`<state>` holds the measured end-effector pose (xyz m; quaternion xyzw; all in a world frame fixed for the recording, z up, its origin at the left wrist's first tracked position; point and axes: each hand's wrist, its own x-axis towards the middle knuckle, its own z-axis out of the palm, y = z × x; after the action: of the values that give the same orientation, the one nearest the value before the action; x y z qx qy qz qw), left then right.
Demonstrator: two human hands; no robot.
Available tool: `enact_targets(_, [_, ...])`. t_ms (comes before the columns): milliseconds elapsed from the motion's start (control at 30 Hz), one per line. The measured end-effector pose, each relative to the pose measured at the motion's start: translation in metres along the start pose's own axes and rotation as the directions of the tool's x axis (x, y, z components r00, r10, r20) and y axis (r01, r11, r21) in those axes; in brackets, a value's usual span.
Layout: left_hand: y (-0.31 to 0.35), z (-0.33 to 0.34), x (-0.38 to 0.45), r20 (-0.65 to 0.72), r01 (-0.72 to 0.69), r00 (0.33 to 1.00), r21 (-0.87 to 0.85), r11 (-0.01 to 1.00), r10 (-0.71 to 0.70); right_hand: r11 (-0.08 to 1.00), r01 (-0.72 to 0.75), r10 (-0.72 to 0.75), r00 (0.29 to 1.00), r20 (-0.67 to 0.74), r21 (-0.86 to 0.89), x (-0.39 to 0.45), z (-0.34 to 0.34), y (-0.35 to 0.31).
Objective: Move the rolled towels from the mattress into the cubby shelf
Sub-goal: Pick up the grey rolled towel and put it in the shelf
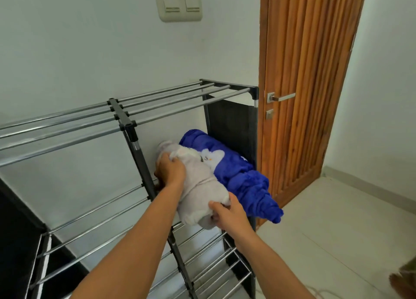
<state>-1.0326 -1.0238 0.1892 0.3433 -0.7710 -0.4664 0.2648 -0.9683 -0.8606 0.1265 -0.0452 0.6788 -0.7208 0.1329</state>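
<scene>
A rolled grey towel [198, 186] is gripped by the left hand [171, 170] and right hand [229, 215] beside the blue towel [236, 174] in the cubby shelf [126, 118].

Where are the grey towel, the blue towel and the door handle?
grey towel [198, 186]: head view, middle of roll.
blue towel [238, 174]: head view, middle of roll.
door handle [284, 97]: head view, lever.

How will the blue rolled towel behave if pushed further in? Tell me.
The blue rolled towel looks soft and floppy: its near end is crumpled and overhangs the shelf edge, so it would probably bunch rather than slide. Plush fabric likely drags on the rails.
</scene>
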Motion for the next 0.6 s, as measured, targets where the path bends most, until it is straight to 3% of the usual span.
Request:
enact_targets(100, [-0.024, 0.007, -0.003, 0.153, -0.044, 0.988, 0.189, 0.981, 0.015, 0.997, -0.063, 0.062, 0.998, -0.016, -0.047, 0.005, 0.000, 0.008])
enact_targets(233, [-0.017, 0.003, -0.014, 0.187, -0.078, 0.982, 0.244, 0.967, 0.032, 0.993, -0.089, 0.087, 0.996, -0.028, -0.078, 0.006, -0.003, 0.005])
enact_targets(333, [-0.001, 0.005, -0.032, 0.159, -0.245, 0.964, 0.240, 0.939, 0.211, 0.992, -0.102, 0.098, 0.994, -0.054, -0.077, -0.003, -0.009, 0.008])
enact_targets(400, [0.010, 0.012, -0.052, 0.140, -0.406, 0.912, 0.164, 0.899, 0.386, 0.988, -0.153, 0.149, 0.983, -0.103, -0.028, -0.014, -0.020, 0.016])
enact_targets(500, [0.018, 0.029, -0.101, 0.178, -0.607, 0.768, -0.104, 0.788, 0.615, 0.967, -0.252, 0.256, 0.944, -0.207, 0.044, -0.043, -0.050, 0.034])
enact_targets(600, [0.007, 0.062, -0.166, 0.402, -0.600, 0.619, -0.313, 0.737, 0.675, 0.941, -0.328, 0.334, 0.867, -0.369, 0.080, -0.086, -0.097, 0.060])
